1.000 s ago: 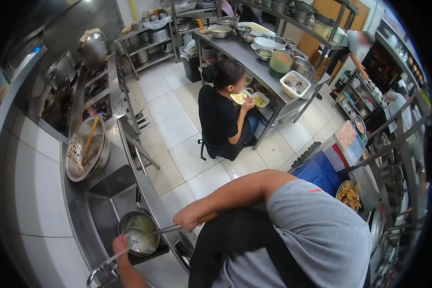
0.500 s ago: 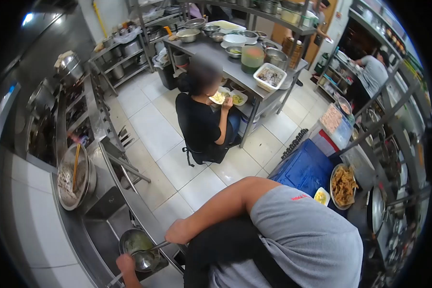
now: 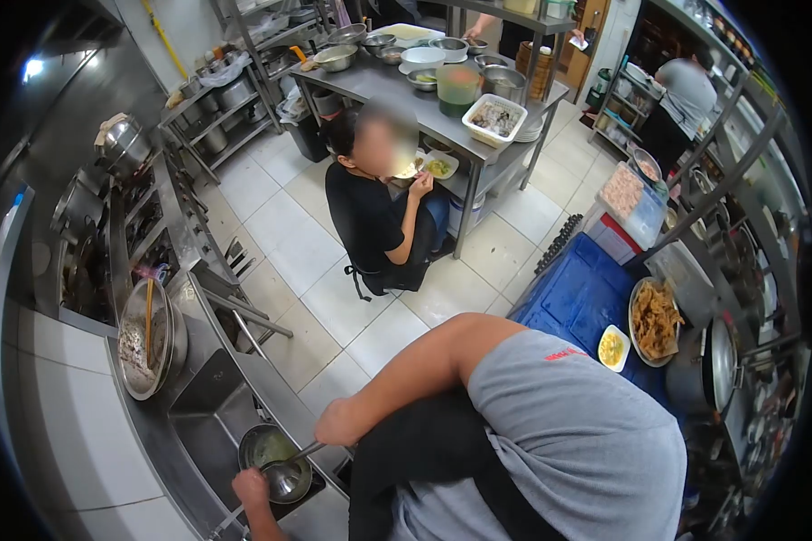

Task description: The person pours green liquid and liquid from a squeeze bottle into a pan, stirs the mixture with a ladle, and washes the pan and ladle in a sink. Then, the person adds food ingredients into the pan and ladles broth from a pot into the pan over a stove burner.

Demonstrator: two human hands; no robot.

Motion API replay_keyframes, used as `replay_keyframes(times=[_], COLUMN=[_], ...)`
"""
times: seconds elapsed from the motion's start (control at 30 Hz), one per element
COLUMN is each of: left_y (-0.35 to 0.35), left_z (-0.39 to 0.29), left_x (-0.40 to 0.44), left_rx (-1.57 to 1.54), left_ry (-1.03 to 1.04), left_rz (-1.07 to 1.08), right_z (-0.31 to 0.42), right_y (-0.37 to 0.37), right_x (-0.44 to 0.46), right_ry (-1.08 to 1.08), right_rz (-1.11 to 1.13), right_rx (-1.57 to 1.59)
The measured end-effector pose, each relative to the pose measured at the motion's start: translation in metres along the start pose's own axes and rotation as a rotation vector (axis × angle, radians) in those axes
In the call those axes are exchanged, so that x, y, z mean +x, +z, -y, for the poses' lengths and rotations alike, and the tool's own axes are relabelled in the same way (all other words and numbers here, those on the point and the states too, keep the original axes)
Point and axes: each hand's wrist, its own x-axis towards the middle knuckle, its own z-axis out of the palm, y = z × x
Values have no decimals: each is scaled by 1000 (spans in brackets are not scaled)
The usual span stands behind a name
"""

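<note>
In the sink, a round metal pan (image 3: 267,439) holds some greenish liquid. The metal bowl of a ladle (image 3: 289,484) lies over this pan, and its handle runs up to the right. My right hand (image 3: 338,424) is closed around that handle. At the near left edge of the ladle bowl is my left hand (image 3: 251,487), its fingers drawn together; what they hold is too small to tell. The faucet (image 3: 227,523) is just below my left hand.
A large bowl with a stick (image 3: 144,338) sits beside the sink (image 3: 209,406). A person in black (image 3: 374,216) crouches by the steel table (image 3: 352,86). Fried food (image 3: 654,320) and a small yellow dish (image 3: 613,348) are near a blue container (image 3: 573,288). Another person (image 3: 686,95) stands far right.
The view has shifted. My right hand has stayed on the ladle handle and my left hand beside the ladle bowl. Bright splashing water seen earlier in the ladle no longer shows. The crouching person's head has turned.
</note>
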Motion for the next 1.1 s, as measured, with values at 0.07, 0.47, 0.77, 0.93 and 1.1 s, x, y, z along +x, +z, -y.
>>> replay_keyframes(times=[0.07,0.47,0.77,0.93,1.1], left_y=[-11,6,13,40,68], left_z=[-8,-43,-40,7,29], left_x=[-6,-4,-5,-8,-36], left_rx=[4,-2,-96,-93,-474], left_ry=[29,239,243,-138,-443], left_rz=[71,40,162,103,42], right_z=[5,20,19,16,3], right_y=[4,6,3,6,21], right_x=[2,5,-1,-4,-8], right_ry=[-5,29,5,50,57], right_rz=[27,73,101,94,-4], right_rx=[37,-40,-49,89,284])
